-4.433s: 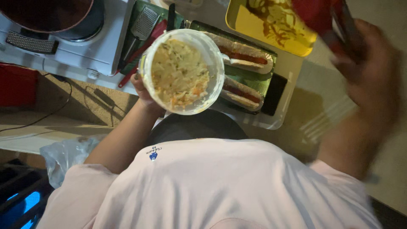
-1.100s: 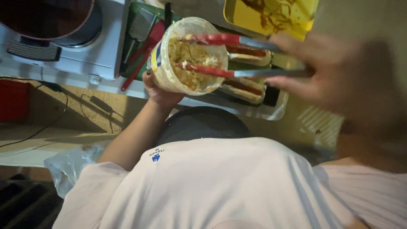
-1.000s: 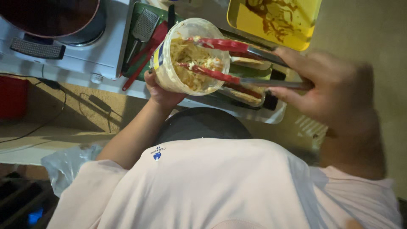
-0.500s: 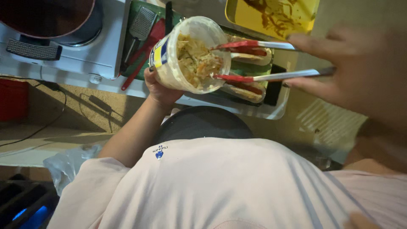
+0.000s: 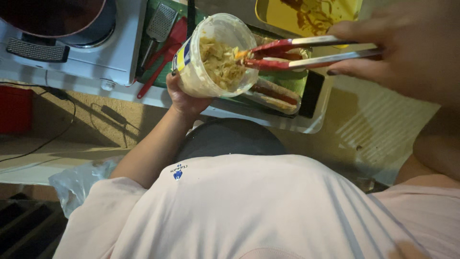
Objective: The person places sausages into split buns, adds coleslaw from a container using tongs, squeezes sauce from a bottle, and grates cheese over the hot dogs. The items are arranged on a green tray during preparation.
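- Your left hand (image 5: 184,98) grips the tub (image 5: 215,55), tilted above the tray (image 5: 306,125).
- Your right hand (image 5: 407,52) squeezes the tongs (image 5: 306,50) on slaw at the rim.
- Tub well filled; hot dogs (image 5: 275,93) look untopped.

Dim warm light; right hand (image 5: 407,52) blurred (close to lens); deep shadows along lower-left edge
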Demonstrator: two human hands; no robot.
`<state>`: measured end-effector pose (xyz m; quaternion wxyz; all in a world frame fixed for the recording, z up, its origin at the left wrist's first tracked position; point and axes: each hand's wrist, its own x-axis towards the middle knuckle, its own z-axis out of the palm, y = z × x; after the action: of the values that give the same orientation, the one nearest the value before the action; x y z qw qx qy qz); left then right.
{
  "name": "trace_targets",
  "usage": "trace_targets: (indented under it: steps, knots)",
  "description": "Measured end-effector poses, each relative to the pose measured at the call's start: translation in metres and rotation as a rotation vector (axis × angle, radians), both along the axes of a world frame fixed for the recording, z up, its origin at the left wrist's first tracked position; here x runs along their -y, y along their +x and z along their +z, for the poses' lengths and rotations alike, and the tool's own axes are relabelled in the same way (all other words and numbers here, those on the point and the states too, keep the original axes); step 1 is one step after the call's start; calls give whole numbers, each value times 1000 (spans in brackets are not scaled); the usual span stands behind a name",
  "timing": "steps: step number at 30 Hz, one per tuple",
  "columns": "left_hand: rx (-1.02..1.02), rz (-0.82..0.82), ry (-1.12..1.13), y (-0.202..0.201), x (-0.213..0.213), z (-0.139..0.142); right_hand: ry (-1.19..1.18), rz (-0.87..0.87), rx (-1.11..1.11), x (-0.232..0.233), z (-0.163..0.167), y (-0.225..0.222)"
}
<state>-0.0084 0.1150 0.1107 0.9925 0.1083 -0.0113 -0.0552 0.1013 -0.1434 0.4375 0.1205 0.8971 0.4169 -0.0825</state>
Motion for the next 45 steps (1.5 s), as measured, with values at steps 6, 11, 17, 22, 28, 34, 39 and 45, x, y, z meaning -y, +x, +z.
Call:
trace_targets:
  steps: [6,11,17,22,28,34,39,45]
  knots:
    - [51,-17,-43,9,5,1,296,-170,-269,21,2,8]
    - [113,68,19,10,3,-1,515,-212,-437,38,-4,16]
    - [175,210,150,0,-22,-8,225,-259,-138,65,-64,41]
    - [150,315,239,-14,-41,-8,251,-329,-42,50,-188,69]
    - [77,273,232,-27,-53,-5,70,-248,48,25,-273,75]
    - [45,267,251,-28,-56,-11,167,-166,81,17,-295,75]
    - [61,279,241,-23,-57,-15,186,-236,48,10,-299,73]
    - [47,283,241,-23,-58,-16,214,-284,24,18,-284,69]
